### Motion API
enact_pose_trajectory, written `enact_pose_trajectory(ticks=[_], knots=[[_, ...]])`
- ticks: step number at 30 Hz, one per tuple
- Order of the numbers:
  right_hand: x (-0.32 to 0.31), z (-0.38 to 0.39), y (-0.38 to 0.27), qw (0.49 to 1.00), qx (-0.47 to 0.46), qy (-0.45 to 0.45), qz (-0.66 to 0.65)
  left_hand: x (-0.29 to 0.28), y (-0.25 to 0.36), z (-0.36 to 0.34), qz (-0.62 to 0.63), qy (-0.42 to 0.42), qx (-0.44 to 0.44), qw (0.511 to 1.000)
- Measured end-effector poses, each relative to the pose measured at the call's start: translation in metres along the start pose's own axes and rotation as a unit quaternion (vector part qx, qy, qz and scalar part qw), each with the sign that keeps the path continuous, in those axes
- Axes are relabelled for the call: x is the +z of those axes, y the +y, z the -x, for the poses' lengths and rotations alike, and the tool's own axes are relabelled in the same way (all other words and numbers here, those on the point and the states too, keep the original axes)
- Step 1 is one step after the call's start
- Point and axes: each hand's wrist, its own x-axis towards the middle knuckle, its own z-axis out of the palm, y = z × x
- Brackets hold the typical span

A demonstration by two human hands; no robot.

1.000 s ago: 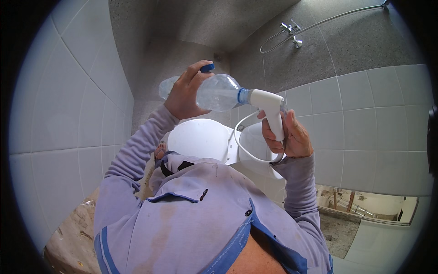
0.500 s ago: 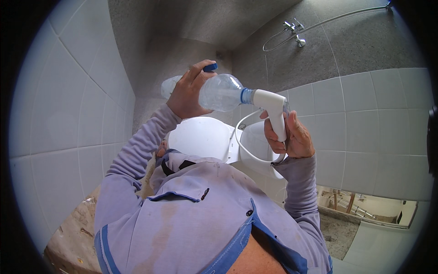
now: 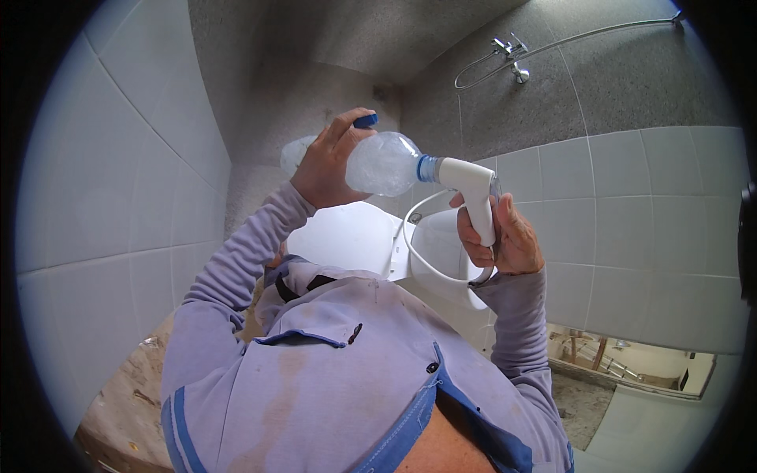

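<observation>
Wrapped round a clear plastic bottle (image 3: 383, 164) is my left hand (image 3: 330, 162), which also keeps a blue cap (image 3: 366, 121) between its fingertips. The bottle lies nearly level, its neck pointing right, and its inside looks cloudy with bubbles. My right hand (image 3: 509, 235) grips a white bidet sprayer (image 3: 471, 189) by the handle, thumb near the lever at its back. The sprayer's head meets the bottle's mouth, so the opening itself is hidden. A white hose (image 3: 426, 256) loops from the sprayer's lower end.
Below my hands stands a white toilet (image 3: 343, 236) with its lid down and the cistern (image 3: 441, 236) on the right. Tiled walls (image 3: 631, 213) rise on both sides. A chrome shower mixer (image 3: 510, 49) with a hose is on the far wall. A mirror (image 3: 631, 363) shows at lower right.
The bottle's inside has turned whiter and more bubbly. Both hands keep their grips, and the sprayer stays against the bottle's mouth. The view has shifted very slightly.
</observation>
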Motion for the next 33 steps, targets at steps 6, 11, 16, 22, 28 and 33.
enact_pose_trajectory(ticks=[6,11,16,22,28,33], knots=[[-0.002,-0.003,0.000,1.000,0.007,0.002,-0.006,0.007,-0.004,0.002,0.010,0.006,-0.002,1.000],[-0.005,-0.003,0.002,1.000,0.008,-0.001,-0.013,0.010,-0.006,0.001,0.012,0.004,-0.002,1.000],[-0.007,-0.004,0.002,1.000,0.013,-0.003,-0.027,0.011,-0.006,0.001,0.015,0.005,-0.007,1.000],[-0.007,-0.006,0.002,1.000,0.014,-0.009,-0.020,0.013,-0.009,0.004,0.019,0.003,-0.010,1.000],[-0.011,-0.007,0.000,1.000,0.028,-0.007,-0.005,0.014,-0.009,0.003,0.022,-0.002,-0.016,1.000],[-0.014,-0.008,0.000,0.999,0.032,0.001,-0.007,0.016,-0.010,0.002,0.015,-0.013,-0.023,1.000]])
